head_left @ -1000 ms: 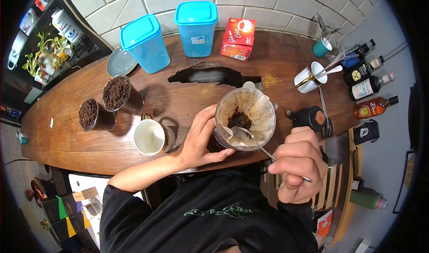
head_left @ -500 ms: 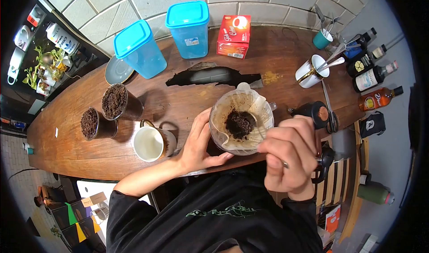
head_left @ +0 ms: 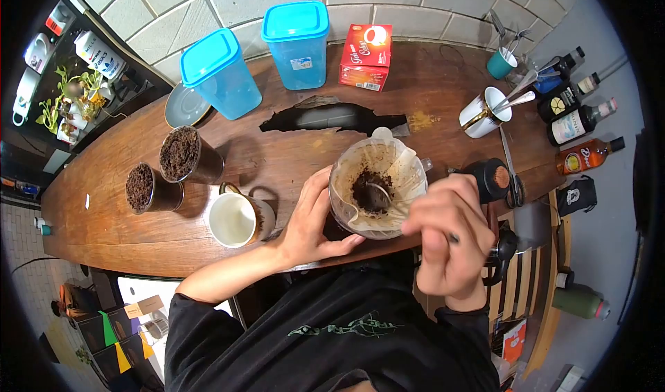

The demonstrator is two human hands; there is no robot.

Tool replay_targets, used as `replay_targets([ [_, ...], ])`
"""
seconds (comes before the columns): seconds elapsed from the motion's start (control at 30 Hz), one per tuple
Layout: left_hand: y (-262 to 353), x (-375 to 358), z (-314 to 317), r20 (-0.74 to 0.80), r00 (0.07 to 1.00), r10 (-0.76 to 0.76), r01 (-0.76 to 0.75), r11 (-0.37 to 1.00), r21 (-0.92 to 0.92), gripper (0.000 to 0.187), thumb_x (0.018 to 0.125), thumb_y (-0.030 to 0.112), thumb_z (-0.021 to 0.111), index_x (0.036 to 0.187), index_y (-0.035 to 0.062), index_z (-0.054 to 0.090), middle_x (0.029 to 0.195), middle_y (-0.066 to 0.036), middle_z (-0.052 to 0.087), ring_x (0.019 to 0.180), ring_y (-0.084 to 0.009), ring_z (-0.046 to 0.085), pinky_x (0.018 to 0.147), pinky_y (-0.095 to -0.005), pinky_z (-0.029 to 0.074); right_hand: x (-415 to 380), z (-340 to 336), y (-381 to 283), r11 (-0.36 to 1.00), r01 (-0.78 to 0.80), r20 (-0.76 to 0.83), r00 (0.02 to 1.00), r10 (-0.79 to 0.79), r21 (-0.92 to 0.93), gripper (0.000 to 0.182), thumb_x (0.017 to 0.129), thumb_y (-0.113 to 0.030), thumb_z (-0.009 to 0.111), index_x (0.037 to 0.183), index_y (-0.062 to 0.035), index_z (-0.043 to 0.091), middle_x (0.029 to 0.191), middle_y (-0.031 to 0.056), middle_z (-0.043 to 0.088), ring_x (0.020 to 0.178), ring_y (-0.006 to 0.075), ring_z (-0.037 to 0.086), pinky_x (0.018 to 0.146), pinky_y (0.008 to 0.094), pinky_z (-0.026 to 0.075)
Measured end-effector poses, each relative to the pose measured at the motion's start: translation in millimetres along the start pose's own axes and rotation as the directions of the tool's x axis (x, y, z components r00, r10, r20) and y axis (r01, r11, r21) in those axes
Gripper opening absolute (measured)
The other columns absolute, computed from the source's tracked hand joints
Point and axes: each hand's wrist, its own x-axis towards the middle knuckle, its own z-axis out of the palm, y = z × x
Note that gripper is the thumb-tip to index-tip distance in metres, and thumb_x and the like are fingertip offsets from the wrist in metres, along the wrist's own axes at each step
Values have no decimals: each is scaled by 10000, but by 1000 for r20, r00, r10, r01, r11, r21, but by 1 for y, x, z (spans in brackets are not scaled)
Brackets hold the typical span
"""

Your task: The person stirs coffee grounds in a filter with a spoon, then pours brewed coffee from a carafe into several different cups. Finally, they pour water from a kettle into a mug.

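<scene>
A clear coffee dripper [head_left: 344,215] lined with a stained paper filter [head_left: 405,170] stands near the table's front edge. Dark coffee grounds [head_left: 361,196] lie at the bottom of the filter. Fingers and thumb of my left hand [head_left: 308,229] curve round the dripper's left side, spread apart and touching it. My right hand [head_left: 454,236] is closed on a spoon [head_left: 388,192], whose bowl dips into the grounds; most of its handle is hidden by my fingers. Left of my left hand is a white mug [head_left: 232,220] with a gold handle.
Two glasses of dark grounds [head_left: 181,155] [head_left: 142,189] stand at left. Behind are blue-lidded containers [head_left: 296,52], a red tea box [head_left: 366,56] and a jagged hole [head_left: 332,118] in the tabletop. A mug of utensils [head_left: 478,118], scissors [head_left: 514,184] and bottles [head_left: 585,158] are at right.
The spoon's bowl now shows in the grounds, tipped over inside the filter. My right hand has turned and shifted slightly right. My left hand stays at the dripper.
</scene>
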Motion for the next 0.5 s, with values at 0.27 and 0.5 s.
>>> replay_targets([
  [0.27,2,1,1,-1,1000,29,-29,997,73,860,720,298,839,1377,-64,418,1424,-264,411,1337,-438,405,1099,-507,349,-1,2,-2,1000,10,-174,985,-14,-21,125,946,-101,535,868,-25,595,803,73,643,711,258,562,703,402,411],
  [0.5,4,2,0,-5,1000,31,-30,997,75,851,723,291,836,1376,-64,421,1427,-258,411,1339,-432,406,1098,-506,350,-3,1,4,990,-1,-190,981,-27,-142,138,945,-104,532,841,-29,585,785,70,637,705,257,558,706,408,399],
])
